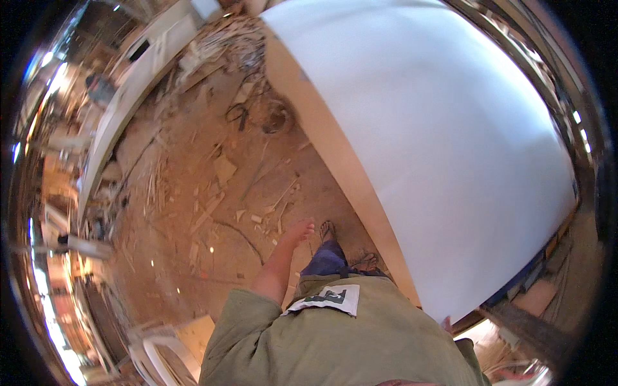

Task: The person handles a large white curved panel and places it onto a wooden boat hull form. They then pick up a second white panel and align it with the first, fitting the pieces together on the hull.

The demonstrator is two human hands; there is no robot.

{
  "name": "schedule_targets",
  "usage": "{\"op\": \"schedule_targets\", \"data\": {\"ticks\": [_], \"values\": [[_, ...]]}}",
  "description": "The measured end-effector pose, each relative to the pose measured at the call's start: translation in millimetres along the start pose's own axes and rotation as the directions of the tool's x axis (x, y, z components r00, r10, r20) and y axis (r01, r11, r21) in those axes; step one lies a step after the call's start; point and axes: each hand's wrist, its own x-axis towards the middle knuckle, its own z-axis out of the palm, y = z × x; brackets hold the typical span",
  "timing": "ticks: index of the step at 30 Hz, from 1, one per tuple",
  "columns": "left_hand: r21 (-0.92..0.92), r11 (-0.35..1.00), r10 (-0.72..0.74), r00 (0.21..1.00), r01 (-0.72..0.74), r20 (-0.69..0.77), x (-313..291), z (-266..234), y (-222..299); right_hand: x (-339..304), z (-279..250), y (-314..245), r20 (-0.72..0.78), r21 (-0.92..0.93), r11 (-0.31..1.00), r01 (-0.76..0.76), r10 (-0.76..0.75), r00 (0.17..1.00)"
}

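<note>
My left hand (300, 231) hangs in front of me over the littered floor, its fingers loosely stretched and nothing in them. To my right lies a large white sheet or panel (444, 154) with a smooth top and a tan side (341, 157) facing me. A small part of my right hand (447, 324) shows at the near edge of the white panel, apparently touching it. The rest of that hand is hidden behind the edge and my shirt, so its grip does not show.
Wood scraps (277, 206) and dust cover the brown floor (193, 257). Offcuts are heaped beyond them, and a dark cable (241, 233) runs across the ground. A long pale board (122, 106) stands along the left. Near my left side is a white curved piece (164, 354).
</note>
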Motion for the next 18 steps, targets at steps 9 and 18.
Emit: {"op": "schedule_targets", "data": {"ticks": [9,18], "values": [[-0.213,0.977,-0.004,1.0,0.009,0.024,121.1,33.6,186.0,-61.6,-43.8,34.1,-0.241,0.167,0.977,0.134,-0.092,0.966],[-0.56,0.827,0.011,0.996,0.038,0.084,275.7,18.0,359.2,-21.1,237.6,130.9,-0.561,0.484,0.831,0.273,0.055,0.826]]}}
